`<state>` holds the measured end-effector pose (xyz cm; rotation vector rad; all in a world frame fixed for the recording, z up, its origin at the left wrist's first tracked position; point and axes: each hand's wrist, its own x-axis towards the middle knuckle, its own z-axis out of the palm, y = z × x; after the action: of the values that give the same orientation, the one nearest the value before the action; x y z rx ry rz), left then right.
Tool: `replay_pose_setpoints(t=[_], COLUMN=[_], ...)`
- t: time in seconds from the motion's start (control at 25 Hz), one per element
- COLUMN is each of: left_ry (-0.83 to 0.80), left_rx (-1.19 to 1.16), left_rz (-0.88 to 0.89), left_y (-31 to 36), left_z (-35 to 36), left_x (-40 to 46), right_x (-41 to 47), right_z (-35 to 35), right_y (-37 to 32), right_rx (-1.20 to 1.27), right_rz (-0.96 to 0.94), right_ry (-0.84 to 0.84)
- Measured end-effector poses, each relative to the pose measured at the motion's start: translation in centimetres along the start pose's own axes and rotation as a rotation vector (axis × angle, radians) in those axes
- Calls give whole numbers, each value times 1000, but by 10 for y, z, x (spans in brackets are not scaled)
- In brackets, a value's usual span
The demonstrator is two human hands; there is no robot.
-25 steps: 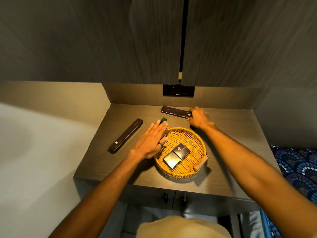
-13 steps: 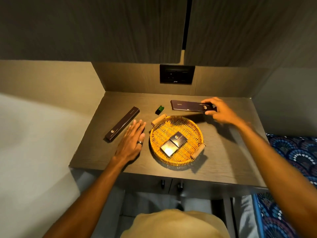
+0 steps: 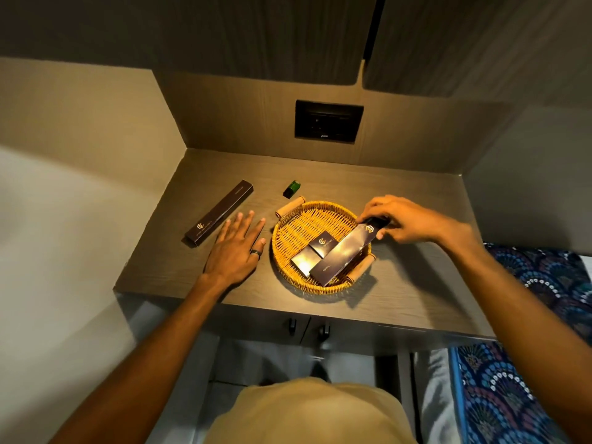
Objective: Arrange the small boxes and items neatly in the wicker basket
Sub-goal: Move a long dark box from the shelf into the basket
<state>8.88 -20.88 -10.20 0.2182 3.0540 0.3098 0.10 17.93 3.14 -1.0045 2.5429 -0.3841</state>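
A round wicker basket [image 3: 298, 225] with two wooden handles sits on the dark wooden shelf. Two small dark boxes [image 3: 312, 253] lie side by side inside it. My right hand [image 3: 407, 221] grips the far end of a long dark box [image 3: 342, 254], which lies slanted across the basket's right side, its near end by the front rim. My left hand [image 3: 237, 248] rests flat and open on the shelf just left of the basket, a ring on one finger. A second long dark box [image 3: 219, 212] lies further left. A small green item [image 3: 292, 188] sits behind the basket.
The shelf [image 3: 400, 283] is boxed in by a back wall with a black socket panel [image 3: 328, 120], a left side wall and cabinet doors overhead. Drawer knobs [image 3: 307, 328] sit under the front edge. Patterned blue fabric [image 3: 512, 363] lies at lower right.
My right hand has carried the long dark box from the back of the shelf down into the basket. My left hand has drawn back from the basket rim and now lies flat beside it.
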Motion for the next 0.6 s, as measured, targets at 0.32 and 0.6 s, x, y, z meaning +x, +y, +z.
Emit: replay_pose_setpoints(t=[0.32, 0.6], left_ry=[22, 19], left_rx=[-20, -22], left_rz=[-4, -2], left_y=[1, 1], left_z=[0, 1], left_x=[0, 0], right_x=[-5, -1], right_z=[8, 4], right_y=[7, 3], right_rx=[3, -72], right_rz=[10, -13], right_ry=[21, 33])
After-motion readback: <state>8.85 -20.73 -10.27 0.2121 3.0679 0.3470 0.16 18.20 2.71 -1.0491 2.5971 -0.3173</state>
